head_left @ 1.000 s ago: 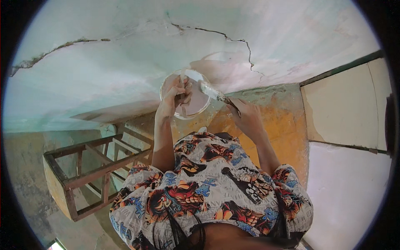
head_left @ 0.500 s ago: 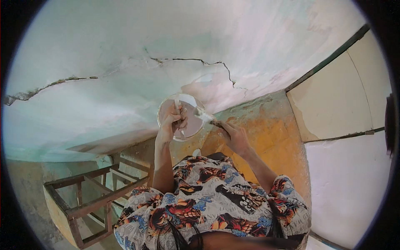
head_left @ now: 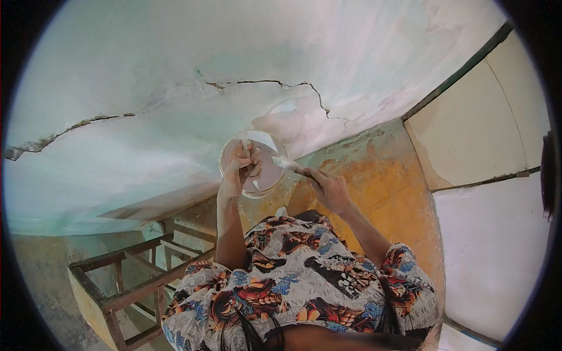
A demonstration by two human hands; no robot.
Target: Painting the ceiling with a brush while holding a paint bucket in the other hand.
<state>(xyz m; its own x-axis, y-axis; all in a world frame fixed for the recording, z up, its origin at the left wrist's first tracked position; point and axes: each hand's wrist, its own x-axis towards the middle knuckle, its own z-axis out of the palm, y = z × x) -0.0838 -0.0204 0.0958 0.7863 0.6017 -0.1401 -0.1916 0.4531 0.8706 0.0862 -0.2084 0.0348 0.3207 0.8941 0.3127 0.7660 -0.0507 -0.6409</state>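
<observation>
My left hand (head_left: 241,165) is closed around a pale strip that crosses the mouth of a round white bucket (head_left: 267,192), seemingly its handle. The bucket hangs close to the wall, and its inside looks pinkish grey. At its right, my right hand (head_left: 331,190) grips the dark handle of a putty knife (head_left: 287,164). White material coats the knife's blade, which points left over the bucket's right rim. Above both hands, a jagged dark crack (head_left: 307,83) runs through the pale green and white wall (head_left: 175,47).
A wooden frame (head_left: 132,298) with open bars stands at lower left. Below the pale wall lies a worn orange-yellow surface (head_left: 374,181). Off-white panels (head_left: 468,123) with dark edging rise at the right. Another crack (head_left: 70,127) stretches toward the far left.
The putty knife has turned slightly, so its blade shows narrower, and my right hand has shifted a little. The bucket stays in my left hand. The whole view has tilted slightly.
</observation>
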